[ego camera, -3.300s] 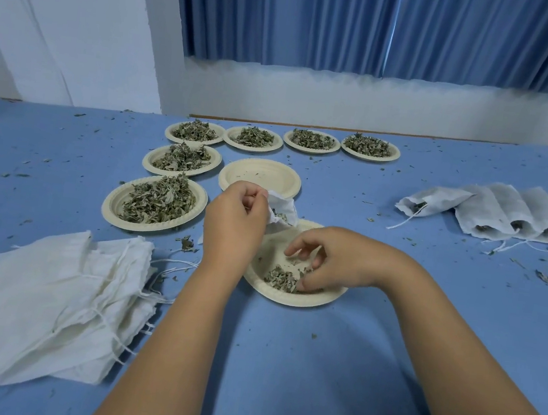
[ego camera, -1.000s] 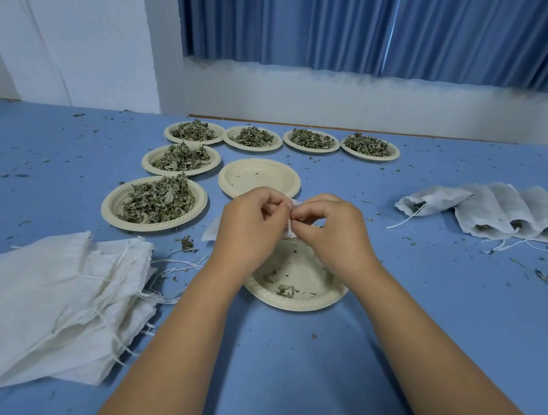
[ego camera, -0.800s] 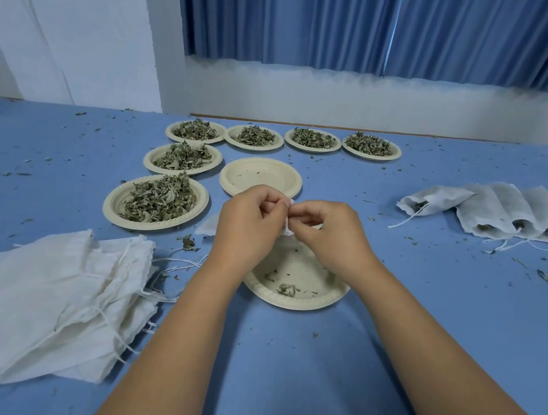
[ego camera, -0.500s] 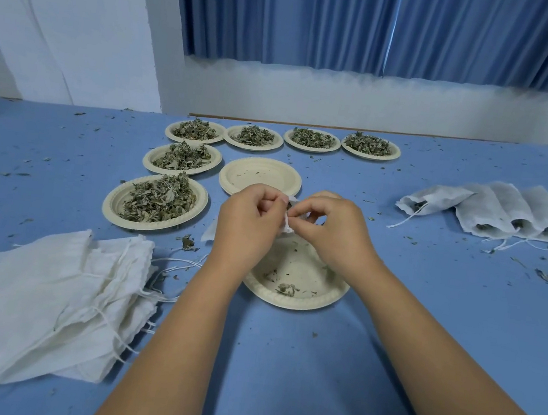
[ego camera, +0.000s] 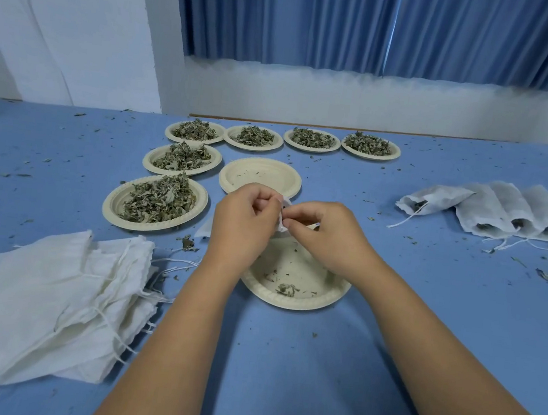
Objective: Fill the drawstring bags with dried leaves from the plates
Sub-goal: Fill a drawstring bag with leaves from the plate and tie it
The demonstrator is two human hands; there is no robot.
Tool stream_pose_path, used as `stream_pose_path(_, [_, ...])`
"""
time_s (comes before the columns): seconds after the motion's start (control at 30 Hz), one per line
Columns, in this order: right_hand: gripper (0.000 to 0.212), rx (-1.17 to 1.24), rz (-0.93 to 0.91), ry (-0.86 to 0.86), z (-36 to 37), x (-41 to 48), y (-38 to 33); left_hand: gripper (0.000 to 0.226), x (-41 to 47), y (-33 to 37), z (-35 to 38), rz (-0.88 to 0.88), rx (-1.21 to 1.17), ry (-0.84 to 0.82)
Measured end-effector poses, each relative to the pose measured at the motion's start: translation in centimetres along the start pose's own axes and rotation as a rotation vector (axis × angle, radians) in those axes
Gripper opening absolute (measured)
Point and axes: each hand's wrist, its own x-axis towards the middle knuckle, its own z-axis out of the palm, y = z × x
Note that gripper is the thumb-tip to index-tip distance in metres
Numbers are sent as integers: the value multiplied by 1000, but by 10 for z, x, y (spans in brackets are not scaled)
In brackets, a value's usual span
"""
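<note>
My left hand point(ego camera: 241, 225) and my right hand point(ego camera: 326, 234) meet over the nearest paper plate point(ego camera: 292, 296) and both pinch the mouth of a small white drawstring bag point(ego camera: 283, 216). Most of that bag is hidden behind my hands. The plate under them holds only a few leaf crumbs. Left of it stands a plate heaped with dried leaves point(ego camera: 157, 200).
A bare plate point(ego camera: 261, 175) lies just beyond my hands, with several more leaf plates point(ego camera: 182, 158) behind it. A pile of flat white bags point(ego camera: 37, 295) lies at the near left. Filled bags point(ego camera: 506, 211) lie in a row at the right. Leaf bits litter the blue table.
My right hand left the plate, now almost without leaves, and joined the left at the bag's mouth. Over the last second both hands have barely moved.
</note>
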Motion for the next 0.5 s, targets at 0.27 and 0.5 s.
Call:
stream_pose_path(0.27, [21, -150, 79, -419, -25, -7, 0, 15, 4, -3, -5, -23, 3, 145])
stream_pose_path(0.5, [45, -307, 91, -603, -8, -8, 4, 16, 4, -2, -4, -5, 26, 141])
